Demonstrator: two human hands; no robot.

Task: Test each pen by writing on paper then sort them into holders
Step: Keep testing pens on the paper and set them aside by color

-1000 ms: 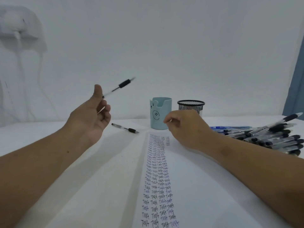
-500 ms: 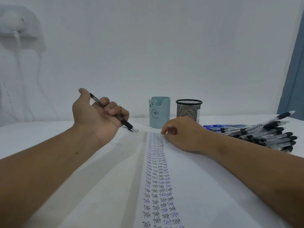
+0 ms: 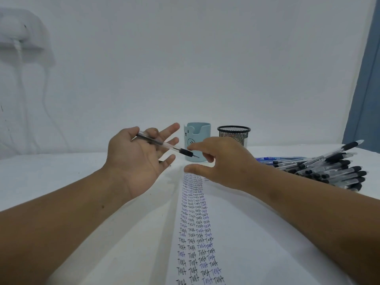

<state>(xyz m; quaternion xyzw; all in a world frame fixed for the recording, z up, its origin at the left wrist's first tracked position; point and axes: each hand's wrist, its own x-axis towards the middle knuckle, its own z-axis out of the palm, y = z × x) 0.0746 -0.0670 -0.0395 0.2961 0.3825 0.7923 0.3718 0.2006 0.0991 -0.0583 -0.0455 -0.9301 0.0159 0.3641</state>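
A clear pen (image 3: 167, 146) with a black grip lies across the upturned left hand (image 3: 139, 159) at the middle of the frame, its tip pointing toward the lower right and jutting past the fingers; the left fingers (image 3: 171, 127) are spread and nearly straight, with the pen resting across them, and whether the thumb presses it cannot be told. The right hand (image 3: 223, 163) sits just right of the pen's tip, back of the hand up, its index finger and thumb parted and extended toward the grip; whether they touch the pen cannot be told. Below both hands a sheet of paper (image 3: 236, 233) runs to the bottom edge, bearing columns of the handwritten word "Test" in black and blue ink. Behind the hands stand a pale blue holder (image 3: 200, 136) with a face on it and, just to its right, a black mesh holder (image 3: 234, 133); at the right edge lies a pile of pens (image 3: 329, 168) with black grips, a few blue ones at its far side; all rest on a white table (image 3: 51, 171) against a white wall.
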